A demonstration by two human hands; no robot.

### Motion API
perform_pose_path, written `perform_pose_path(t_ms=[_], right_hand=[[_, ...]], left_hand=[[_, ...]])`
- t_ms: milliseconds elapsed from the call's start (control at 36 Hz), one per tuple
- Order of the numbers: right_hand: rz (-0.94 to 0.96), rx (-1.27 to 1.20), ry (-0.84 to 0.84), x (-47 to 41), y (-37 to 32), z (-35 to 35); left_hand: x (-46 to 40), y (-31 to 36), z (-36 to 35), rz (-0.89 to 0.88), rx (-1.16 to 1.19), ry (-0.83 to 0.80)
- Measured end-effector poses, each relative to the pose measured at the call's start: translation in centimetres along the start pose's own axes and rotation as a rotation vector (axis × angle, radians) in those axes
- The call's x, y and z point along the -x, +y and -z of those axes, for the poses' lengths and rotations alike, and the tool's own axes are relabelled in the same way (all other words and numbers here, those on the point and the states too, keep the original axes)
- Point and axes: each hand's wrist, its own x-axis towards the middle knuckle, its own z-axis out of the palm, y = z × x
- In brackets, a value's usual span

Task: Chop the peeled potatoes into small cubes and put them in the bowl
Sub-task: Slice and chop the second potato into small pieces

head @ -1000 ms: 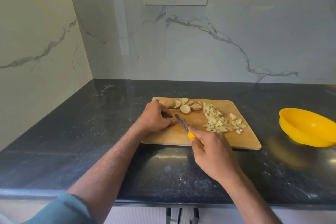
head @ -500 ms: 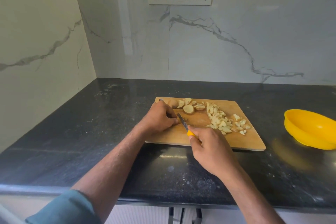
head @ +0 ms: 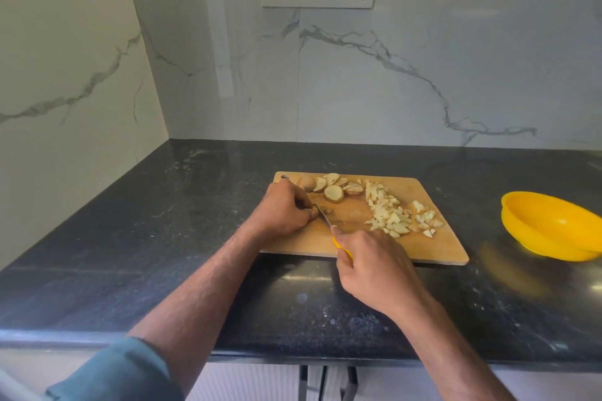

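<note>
At frame centre the cutting board (head: 436, 238) lies near the counter's (head: 130, 238) front edge, the yellow bowl (head: 550, 228) well apart at right. The left hand (head: 283, 210) curls round a potato piece (head: 325, 209), the right hand (head: 371, 265) grips the knife (head: 325, 220); pale cubes (head: 391, 212) heap mid-board, round slices (head: 332, 187) along its far edge.

White marble walls (head: 423, 75), black countertop (head: 163, 238).

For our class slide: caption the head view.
Right hand slices potato held by left hand on cutting board; bowl empty.

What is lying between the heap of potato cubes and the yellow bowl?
In the head view: bare cutting board, then bare black countertop, between potato cubes and yellow bowl.
</note>
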Motion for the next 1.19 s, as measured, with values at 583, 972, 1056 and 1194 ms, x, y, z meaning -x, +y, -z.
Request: perform_pose_path(t_ms=[583,972,1056,1194], right_hand=[[0.034,-0.182,0.193,0.3,1.0,-1.5],[0.018,-0.181,0.209,-0.1,0.9,-2.0],[0.026,-0.184,0.201,0.1,0.9,-2.0],[0.006,-0.197,0.165,0.0,0.9,-2.1]], left_hand=[[-0.3,-0.3,0.6,0.026,0.005,-0.023],[-0.1,-0.1,0.5,0.076,0.058,-0.006],[-0.1,-0.1,0.5,0.074,0.061,0.003],[-0.2,0.0,0.4,0.069,0.053,-0.002]])
